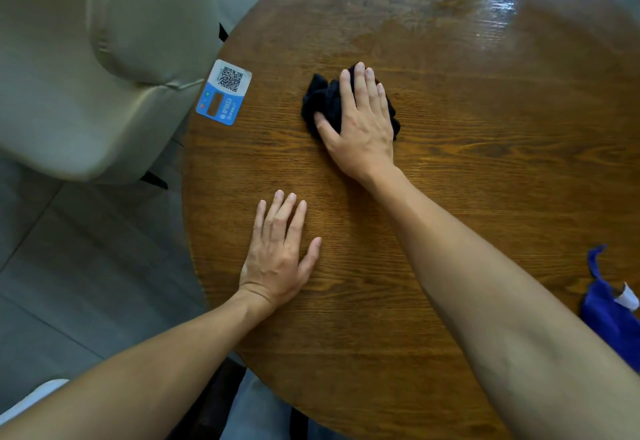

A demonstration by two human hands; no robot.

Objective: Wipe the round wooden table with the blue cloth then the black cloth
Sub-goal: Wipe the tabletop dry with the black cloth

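The round wooden table (467, 180) fills most of the view. A crumpled black cloth (320, 100) lies on it left of centre, and my right hand (360, 124) presses flat on top of it, fingers spread over the fabric. My left hand (277, 256) rests palm down on the bare wood near the table's left edge, fingers apart, holding nothing. The blue cloth (613, 315) lies bunched at the right edge of the table, partly cut off by the frame, with a small white tag on it.
A blue and white QR-code card (224, 92) is stuck on the table's left rim. A beige padded chair (104, 59) stands close to the left of the table. Grey floor tiles (86, 266) show below it. The far tabletop shines with glare.
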